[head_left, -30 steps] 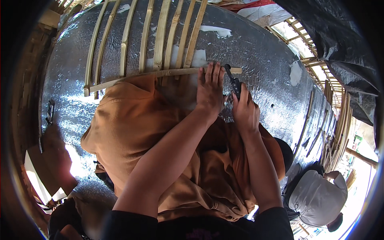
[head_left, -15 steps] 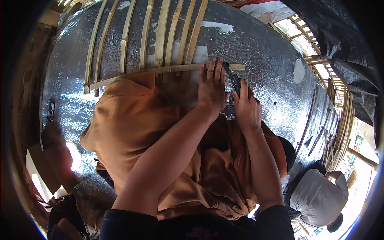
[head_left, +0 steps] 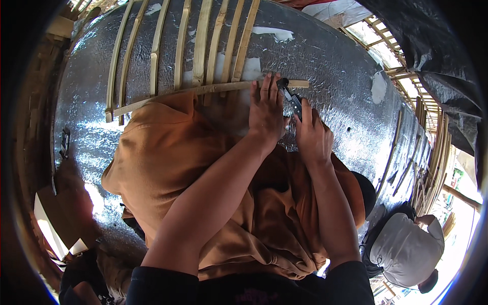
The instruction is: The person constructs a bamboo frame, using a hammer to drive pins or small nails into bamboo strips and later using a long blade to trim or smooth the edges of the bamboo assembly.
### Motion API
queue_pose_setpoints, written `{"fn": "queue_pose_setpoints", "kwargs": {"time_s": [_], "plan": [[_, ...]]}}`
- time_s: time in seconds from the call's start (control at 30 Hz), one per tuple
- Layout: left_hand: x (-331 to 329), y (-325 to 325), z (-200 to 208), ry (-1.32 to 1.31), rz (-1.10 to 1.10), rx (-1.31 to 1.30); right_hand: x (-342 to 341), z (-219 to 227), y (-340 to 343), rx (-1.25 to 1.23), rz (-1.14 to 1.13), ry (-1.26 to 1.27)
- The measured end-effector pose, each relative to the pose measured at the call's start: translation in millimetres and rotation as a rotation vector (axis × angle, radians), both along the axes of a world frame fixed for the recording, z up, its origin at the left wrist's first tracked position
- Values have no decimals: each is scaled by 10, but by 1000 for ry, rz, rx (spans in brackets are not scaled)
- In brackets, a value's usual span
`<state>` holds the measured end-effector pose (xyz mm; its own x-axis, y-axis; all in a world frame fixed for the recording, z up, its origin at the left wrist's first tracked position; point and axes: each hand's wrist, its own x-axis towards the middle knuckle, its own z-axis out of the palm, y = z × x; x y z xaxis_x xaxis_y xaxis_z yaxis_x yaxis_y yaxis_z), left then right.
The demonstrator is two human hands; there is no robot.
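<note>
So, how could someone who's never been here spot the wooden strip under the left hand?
Start with the big, wrinkled silver foil surface, then find the row of narrow, pale wooden strips down its upper left part. Near their lower ends lies one long, thin, tan wooden strip, with the left hand over it. Unlike its neighbours, it runs crosswise, left to right.
</note>
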<state>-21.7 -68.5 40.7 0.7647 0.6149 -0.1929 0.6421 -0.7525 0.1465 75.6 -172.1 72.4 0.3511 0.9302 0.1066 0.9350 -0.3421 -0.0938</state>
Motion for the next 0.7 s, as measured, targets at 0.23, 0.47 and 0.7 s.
{"fn": "queue_pose_setpoints", "kwargs": {"time_s": [0.23,0.47,0.7], "plan": [[-13,-12,-27,-18,22,-25,20,61,27,23,-123,113],[-18,-2,-24,1,15,-16,56,45,45,43,-103,166],[-15,-8,-32,-36,17,-3,55,88,40,63,-64,130]]}}
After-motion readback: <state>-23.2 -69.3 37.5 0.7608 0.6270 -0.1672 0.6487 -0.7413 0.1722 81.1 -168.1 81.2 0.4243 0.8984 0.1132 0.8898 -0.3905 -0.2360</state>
